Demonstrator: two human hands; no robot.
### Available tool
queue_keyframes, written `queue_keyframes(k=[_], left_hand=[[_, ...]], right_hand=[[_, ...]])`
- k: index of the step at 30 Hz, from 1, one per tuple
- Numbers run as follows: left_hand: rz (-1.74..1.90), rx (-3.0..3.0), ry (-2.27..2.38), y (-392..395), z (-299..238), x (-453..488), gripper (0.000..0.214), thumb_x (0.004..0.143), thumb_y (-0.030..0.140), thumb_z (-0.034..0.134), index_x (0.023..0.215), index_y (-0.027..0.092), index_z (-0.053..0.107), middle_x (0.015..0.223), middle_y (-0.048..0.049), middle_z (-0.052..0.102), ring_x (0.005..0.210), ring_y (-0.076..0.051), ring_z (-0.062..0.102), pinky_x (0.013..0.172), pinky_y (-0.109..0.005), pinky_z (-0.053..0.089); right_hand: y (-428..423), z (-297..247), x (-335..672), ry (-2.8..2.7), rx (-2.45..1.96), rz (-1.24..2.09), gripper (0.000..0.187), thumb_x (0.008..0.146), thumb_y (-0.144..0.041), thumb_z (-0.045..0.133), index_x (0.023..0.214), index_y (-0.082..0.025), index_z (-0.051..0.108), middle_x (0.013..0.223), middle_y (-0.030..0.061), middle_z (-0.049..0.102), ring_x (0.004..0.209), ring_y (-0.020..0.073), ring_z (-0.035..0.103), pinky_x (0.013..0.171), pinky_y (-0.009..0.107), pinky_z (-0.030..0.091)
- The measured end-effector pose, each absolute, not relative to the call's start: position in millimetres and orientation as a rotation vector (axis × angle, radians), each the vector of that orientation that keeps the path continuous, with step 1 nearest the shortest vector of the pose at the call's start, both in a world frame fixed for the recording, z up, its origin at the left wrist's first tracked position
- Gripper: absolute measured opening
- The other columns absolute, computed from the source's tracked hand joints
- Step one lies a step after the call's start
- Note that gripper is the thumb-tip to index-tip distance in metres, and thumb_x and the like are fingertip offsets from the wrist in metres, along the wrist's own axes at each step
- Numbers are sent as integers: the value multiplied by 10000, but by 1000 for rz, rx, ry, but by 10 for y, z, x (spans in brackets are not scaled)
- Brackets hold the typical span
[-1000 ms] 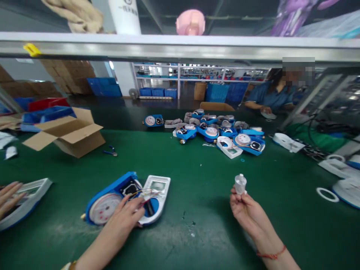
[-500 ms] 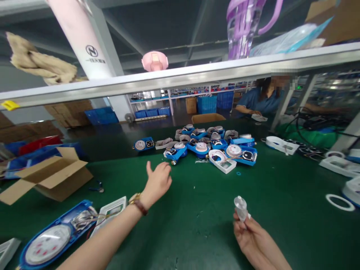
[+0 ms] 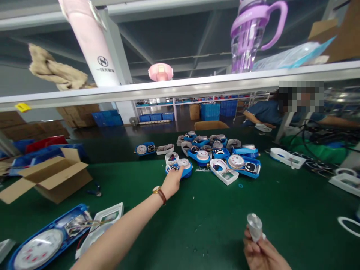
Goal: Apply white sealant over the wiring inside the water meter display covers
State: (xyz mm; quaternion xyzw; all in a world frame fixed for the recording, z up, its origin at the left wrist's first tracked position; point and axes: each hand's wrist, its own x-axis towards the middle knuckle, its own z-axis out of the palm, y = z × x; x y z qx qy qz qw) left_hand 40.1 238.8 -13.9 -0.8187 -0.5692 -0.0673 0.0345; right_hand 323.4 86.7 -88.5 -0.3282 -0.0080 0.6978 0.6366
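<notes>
the left hand (image 3: 171,182) stretches far forward over the green worktop (image 3: 197,210), a watch (image 3: 159,194) on its wrist, and its fingers (image 3: 179,172) close over the near edge of a blue meter (image 3: 180,166) at the front of the pile of meters (image 3: 219,152); how tightly they grip cannot be told, since the hand covers the contact. a small white cover (image 3: 171,157) lies just beyond the fingers, touching that meter. the right hand (image 3: 263,255) sits low at the bottom edge of the view, fingers (image 3: 252,245) pinched around the lower end of a small clear plastic piece (image 3: 254,226), which stands tilted above the fingertips and clear of the worktop. between the two hands the worktop shows only a few tiny specks. to the left of the left forearm, well behind the fingers, an opened blue meter (image 3: 42,243) lies flat with its white lid (image 3: 102,223) beside it and thin wires (image 3: 84,225) running between them. further left an open cardboard box (image 3: 47,178) rests on the worktop. to the right of the pile, white housings (image 3: 287,157) and a white ring (image 3: 348,225) lie apart. across the worktop another person in a blue shirt (image 3: 261,112) works. a purple jug (image 3: 250,33) stands on the shelf overhead.
</notes>
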Motion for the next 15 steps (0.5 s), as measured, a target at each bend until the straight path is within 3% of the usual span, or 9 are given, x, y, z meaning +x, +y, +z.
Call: queue_keyframes(k=[3,6,8,11,15], left_hand=[[-243,-2716,-1576,1682,-129,180,365,898,323,526,1229,174,482,1140,-80,577,1000,-202,581,887,-435,491],[-272,-2827,-1500,884,-127,-49,501,819,85,476,1293,238,418,1055,-37,644,965,-166,605,1062,-470,352],[-297,-2841,-1515,379,-151,-232,575,777,40,417,1291,299,419,991,0,663,915,-145,621,1106,-464,292],[-314,-2795,-1568,-242,-187,-546,657,695,19,407,1270,335,445,983,24,673,919,-145,629,1113,-388,304],[-314,-2699,-1625,-685,-28,-799,693,658,8,388,1265,337,445,1158,37,634,1067,-143,592,993,-258,434]], right_hand=[[844,-837,3159,-63,-735,1538,309,506,-41,797,727,-174,628,687,11,668,460,57,509,461,170,533],[802,-747,3132,-67,-765,1570,281,544,-21,753,739,-161,606,694,21,661,472,59,510,477,176,540],[766,-681,3109,-57,-781,1584,284,540,-10,742,733,-157,594,687,16,653,476,59,509,476,174,537],[710,-618,3029,-49,-791,1610,285,545,1,721,740,-157,585,689,9,641,480,54,502,470,162,524],[642,-600,2901,-70,-797,1649,252,577,-11,709,748,-145,582,715,28,636,487,53,499,474,162,518]])
